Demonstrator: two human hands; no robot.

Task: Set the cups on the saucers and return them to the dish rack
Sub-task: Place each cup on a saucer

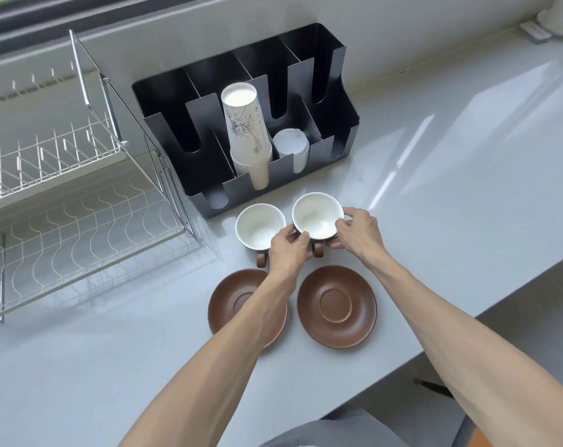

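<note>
Both hands [319, 243] grip right cup [317, 216] above saucers [336, 306].

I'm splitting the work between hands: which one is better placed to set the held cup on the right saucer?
Right, probably. The right hand grips the held cup directly beyond the right saucer; the left hand would cross over.

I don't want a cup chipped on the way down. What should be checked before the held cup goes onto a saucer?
1. Both hands on right cup: left hand, right hand. Ok.
2. Right saucer bare, well unobstructed. Ok.
3. Left cup very close beside the held one; contact: cannot tell.
4. Left saucer partly under the left forearm. Not ok for that one.
5. Cup lifted off the counter: cannot tell.
</note>
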